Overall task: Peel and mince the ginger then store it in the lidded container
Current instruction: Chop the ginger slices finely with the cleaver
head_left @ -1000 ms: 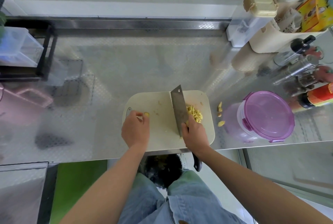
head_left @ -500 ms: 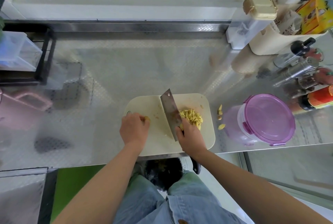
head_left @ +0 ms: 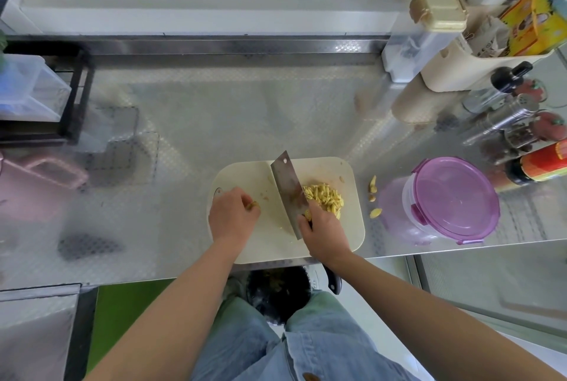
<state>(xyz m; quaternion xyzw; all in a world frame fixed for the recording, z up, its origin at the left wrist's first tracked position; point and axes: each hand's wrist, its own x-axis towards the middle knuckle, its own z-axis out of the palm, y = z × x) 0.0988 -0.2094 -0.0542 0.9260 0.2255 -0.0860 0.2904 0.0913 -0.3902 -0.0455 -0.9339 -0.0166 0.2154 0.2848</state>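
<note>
Right hand (head_left: 322, 228) wrapped round the cleaver (head_left: 288, 190), blade beside the ginger strips (head_left: 323, 196) on the board (head_left: 251, 176), left hand (head_left: 231, 216) pinching a stray ginger bit (head_left: 254, 205), so imo mid-mince, next needs finer chops b4 opening the closed purple container (head_left: 451, 199).
</note>
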